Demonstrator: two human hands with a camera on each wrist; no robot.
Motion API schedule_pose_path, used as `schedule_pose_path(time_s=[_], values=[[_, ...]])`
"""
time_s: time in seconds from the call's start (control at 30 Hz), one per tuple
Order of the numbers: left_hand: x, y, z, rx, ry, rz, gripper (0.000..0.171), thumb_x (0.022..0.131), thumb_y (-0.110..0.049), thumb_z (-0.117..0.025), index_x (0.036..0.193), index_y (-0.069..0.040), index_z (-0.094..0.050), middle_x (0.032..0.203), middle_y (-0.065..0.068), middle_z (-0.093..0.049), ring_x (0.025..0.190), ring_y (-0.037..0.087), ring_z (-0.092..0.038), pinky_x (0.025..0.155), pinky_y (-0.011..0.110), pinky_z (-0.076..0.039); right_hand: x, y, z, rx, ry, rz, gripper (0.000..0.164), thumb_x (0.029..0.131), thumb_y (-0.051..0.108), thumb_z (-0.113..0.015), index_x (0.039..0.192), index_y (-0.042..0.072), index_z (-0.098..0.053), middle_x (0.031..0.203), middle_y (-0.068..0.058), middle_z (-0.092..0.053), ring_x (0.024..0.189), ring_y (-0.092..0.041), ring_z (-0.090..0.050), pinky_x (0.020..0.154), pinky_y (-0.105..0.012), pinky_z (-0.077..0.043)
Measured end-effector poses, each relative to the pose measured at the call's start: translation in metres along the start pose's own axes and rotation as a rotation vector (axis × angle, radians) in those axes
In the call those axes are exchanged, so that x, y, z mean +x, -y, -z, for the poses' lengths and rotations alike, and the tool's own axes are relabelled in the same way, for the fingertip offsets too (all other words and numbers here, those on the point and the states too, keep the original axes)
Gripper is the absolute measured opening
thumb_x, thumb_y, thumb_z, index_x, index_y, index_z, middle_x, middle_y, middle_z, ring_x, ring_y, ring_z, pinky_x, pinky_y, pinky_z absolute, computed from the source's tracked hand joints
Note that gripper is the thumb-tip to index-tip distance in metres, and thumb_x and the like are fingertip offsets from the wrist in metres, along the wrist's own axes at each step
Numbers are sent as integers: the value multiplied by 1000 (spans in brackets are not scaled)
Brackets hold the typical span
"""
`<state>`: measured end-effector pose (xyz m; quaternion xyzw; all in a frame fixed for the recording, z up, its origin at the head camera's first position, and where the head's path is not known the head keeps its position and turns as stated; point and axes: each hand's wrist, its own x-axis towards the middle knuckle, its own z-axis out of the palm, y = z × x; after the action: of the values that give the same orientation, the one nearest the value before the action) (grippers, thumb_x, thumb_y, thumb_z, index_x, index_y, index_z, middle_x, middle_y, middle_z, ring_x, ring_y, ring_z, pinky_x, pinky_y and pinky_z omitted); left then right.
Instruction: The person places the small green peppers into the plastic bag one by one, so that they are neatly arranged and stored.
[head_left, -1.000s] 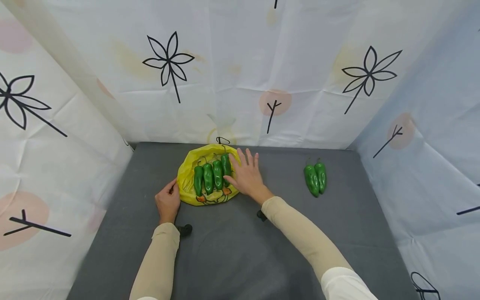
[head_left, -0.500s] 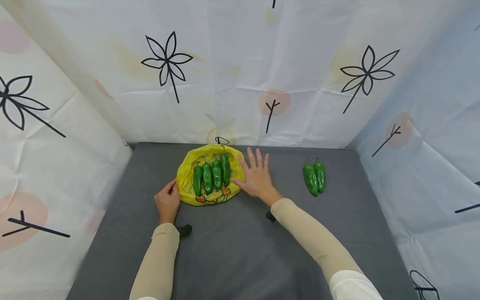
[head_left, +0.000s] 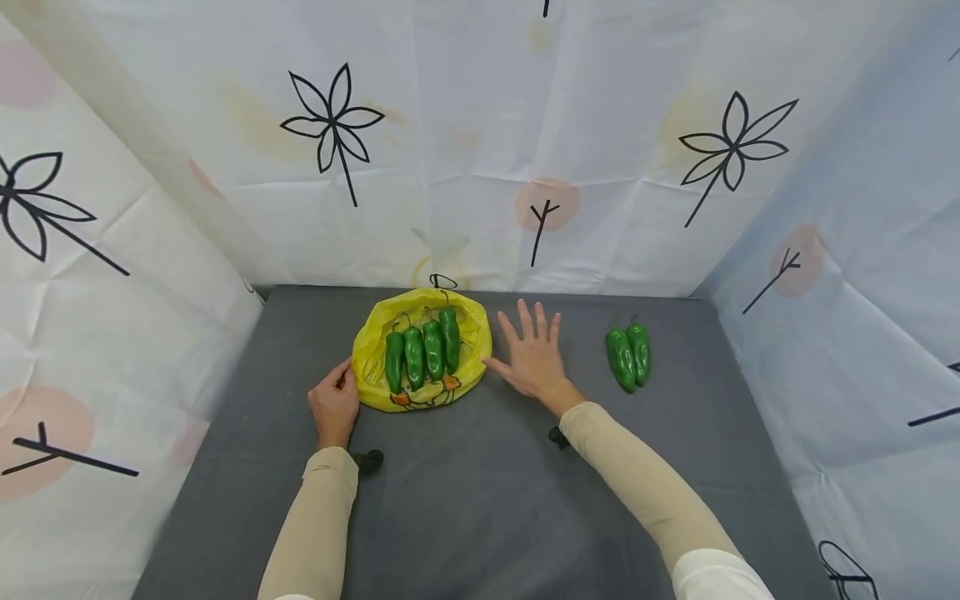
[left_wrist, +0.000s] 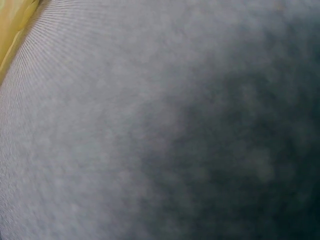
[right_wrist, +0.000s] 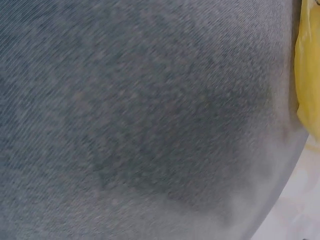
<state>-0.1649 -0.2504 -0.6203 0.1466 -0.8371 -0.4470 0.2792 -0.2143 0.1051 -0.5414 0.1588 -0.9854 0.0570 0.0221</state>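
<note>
While the left hand pinched the left edge of the yellow bag, the right hand was at the opposite side, its fingers spread wide and its back turned upward. Its thumb tip lay right by the bag's rim; whether the two touched, I could not tell. The left hand's fingers were curled in, narrow at the plastic.

The bag sat toward the back of the desk, left of the middle, with its mouth gaping upward. Four green peppers lay inside, side by side in a row, stems pointing to the back; the rightmost was set a little farther back than the others. An orange and black print showed on the bag's near side.

Two more peppers lay on the desk to the right, well apart from the bag, touching along their sides. The right hand was between them and the bag.

Beige sleeves covered the forearms, and a small black piece stuck out at each wrist. White cloth with black flower and twig drawings rose behind the desk.
</note>
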Motion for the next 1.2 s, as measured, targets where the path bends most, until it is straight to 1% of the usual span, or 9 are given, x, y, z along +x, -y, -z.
schedule_pose_path(time_s=[0.1, 0.27, 0.43, 0.6, 0.67, 0.77, 0.9, 1.0, 1.2], values=[[-1, -1, 0, 12, 3, 6, 24, 99, -17, -64, 118, -12, -79, 107, 14, -79, 87, 28, -73, 71, 7, -38, -3, -7, -4, 31, -2, -6, 92, 94, 71, -52, 166, 26, -17, 173, -17, -2, 158, -47, -2, 120, -73, -2], [-2, -3, 0, 13, 8, 16, 24, 100, -16, -64, 118, -11, -79, 107, 15, -79, 87, 31, -73, 71, 6, -37, -10, -15, -9, 68, -10, 0, 91, 94, 69, -53, 165, 23, -19, 171, -19, -6, 157, -48, -6, 120, -73, -4], [-3, -4, 0, 6, 6, 16, 24, 99, -15, -63, 118, -10, -79, 107, 16, -79, 89, 32, -73, 71, 3, -34, -18, -22, -6, 85, -21, -14, 86, 97, 64, -54, 164, 21, -23, 170, -21, -13, 155, -49, -13, 120, -73, -6], [-2, -1, -1, 8, 2, 8, 25, 100, -16, -62, 118, -12, -79, 106, 16, -79, 87, 32, -73, 70, 4, -35, -23, -30, -1, 66, -11, -39, 82, 98, 62, -52, 164, 20, -24, 168, -22, -17, 154, -49, -16, 121, -72, -6], [-1, 0, -1, 13, 2, 8, 25, 100, -16, -63, 118, -12, -79, 105, 15, -79, 86, 31, -73, 70, 5, -36, -23, -34, 1, 53, 8, -54, 83, 99, 63, -50, 164, 20, -23, 169, -22, -16, 155, -48, -14, 122, -71, -5], [0, -1, 0, 23, 3, 11, 25, 100, -17, -63, 117, -12, -79, 105, 14, -79, 87, 30, -73, 72, 10, -40, -23, -38, 1, 35, 29, -79, 84, 98, 66, -48, 165, 21, -22, 170, -21, -14, 156, -48, -11, 122, -71, -4], [0, -2, 0, 29, 3, 7, 25, 99, -17, -63, 117, -11, -79, 106, 14, -79, 88, 30, -73, 74, 17, -44, -25, -45, -2, 6, 32, -98, 85, 97, 67, -48, 165, 22, -22, 170, -21, -14, 156, -48, -9, 122, -71, -5], [0, 0, 0, 23, 2, 2, 25, 100, -17, -62, 117, -12, -79, 105, 14, -79, 86, 29, -72, 72, 12, -42, -28, -50, -2, -12, 32, -100, 86, 97, 68, -48, 165, 22, -22, 170, -21, -14, 156, -48, -9, 121, -72, -5], [0, 1, -1, 8, -1, -8, 25, 100, -18, -62, 117, -12, -79, 103, 13, -80, 83, 26, -71, 69, 5, -37, -34, -65, 4, -3, 44, -117, 87, 96, 69, -49, 165, 22, -22, 170, -21, -12, 157, -48, -8, 121, -71, -3]])
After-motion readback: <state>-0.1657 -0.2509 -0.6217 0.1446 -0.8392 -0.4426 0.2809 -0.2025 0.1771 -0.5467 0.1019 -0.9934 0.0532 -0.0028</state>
